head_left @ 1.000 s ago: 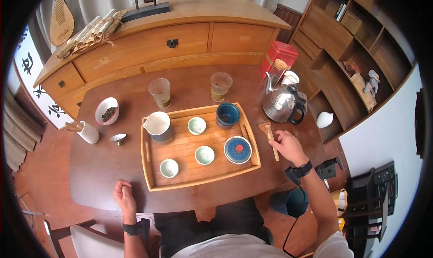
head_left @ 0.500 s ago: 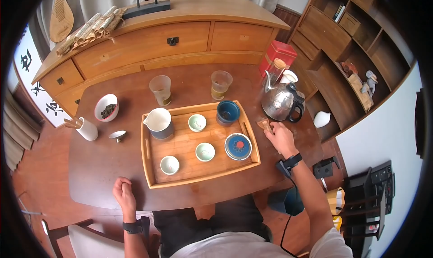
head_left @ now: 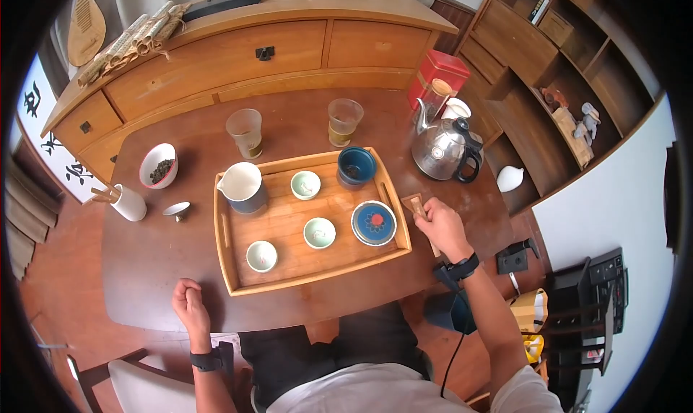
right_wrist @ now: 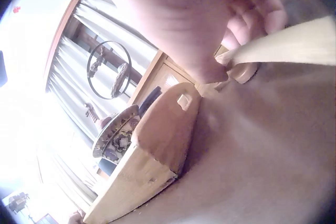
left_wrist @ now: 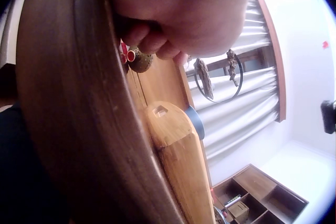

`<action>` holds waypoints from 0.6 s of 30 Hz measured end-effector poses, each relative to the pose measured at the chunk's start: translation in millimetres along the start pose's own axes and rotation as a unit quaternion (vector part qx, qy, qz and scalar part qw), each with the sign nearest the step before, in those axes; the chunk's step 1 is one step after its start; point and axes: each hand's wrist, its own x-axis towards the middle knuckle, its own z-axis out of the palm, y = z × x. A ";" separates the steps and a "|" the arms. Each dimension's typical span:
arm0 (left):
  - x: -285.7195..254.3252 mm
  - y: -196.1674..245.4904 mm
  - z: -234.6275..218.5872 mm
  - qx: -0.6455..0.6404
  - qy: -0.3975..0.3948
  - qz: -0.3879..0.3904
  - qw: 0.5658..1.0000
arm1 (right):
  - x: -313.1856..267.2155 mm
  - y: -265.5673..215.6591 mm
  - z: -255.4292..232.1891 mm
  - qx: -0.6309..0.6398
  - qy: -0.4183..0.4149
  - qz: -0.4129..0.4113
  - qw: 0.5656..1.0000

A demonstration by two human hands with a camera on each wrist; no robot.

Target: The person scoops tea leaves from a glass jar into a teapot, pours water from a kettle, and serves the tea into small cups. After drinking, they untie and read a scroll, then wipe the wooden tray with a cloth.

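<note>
My right hand (head_left: 445,229) pinches a wooden utensil (head_left: 414,205) with a flared end, just right of the wooden tray (head_left: 346,267). In the right wrist view its long flat handle (right_wrist: 294,45) slants up above the table. My left hand (head_left: 190,306) rests by the table's near edge, fingers loosely curled and holding nothing. On the tray stand a pitcher (head_left: 242,188), several small pale-green cups (head_left: 319,233), a dark blue bowl (head_left: 356,166) with dark leaves in it and a blue patterned lid (head_left: 374,223). The lid lies nearest my right hand.
A steel kettle (head_left: 438,149) stands beyond my right hand, before a red tin (head_left: 439,77). Two clear cups (head_left: 245,133) stand behind the tray. Leftward are a bowl of tea leaves (head_left: 160,166), a white utensil holder (head_left: 130,203) and a small footed strainer (head_left: 177,211).
My right hand has closed on the wooden utensil, whose flared end shows past the fingertips. My left hand keeps its pose. The head view has shifted slightly.
</note>
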 end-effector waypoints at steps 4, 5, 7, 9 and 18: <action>0.9 -4.3 -0.5 0.007 0.004 0.014 1.000 | 7.2 1.0 0.1 0.014 -0.008 0.010 1.000; 0.8 -4.4 -0.9 0.011 0.004 0.014 1.000 | 8.7 2.0 1.7 0.005 0.000 -0.001 1.000; 0.7 -4.4 -1.6 0.015 0.005 0.014 1.000 | 10.1 2.6 4.6 -0.013 0.015 -0.024 1.000; 1.3 -5.1 -1.6 0.014 0.007 0.015 1.000 | 7.2 0.5 5.0 -0.027 0.018 -0.022 0.999; 1.2 -8.0 -3.1 0.007 0.006 0.016 1.000 | 1.8 -2.6 2.1 -0.026 -0.004 0.018 0.999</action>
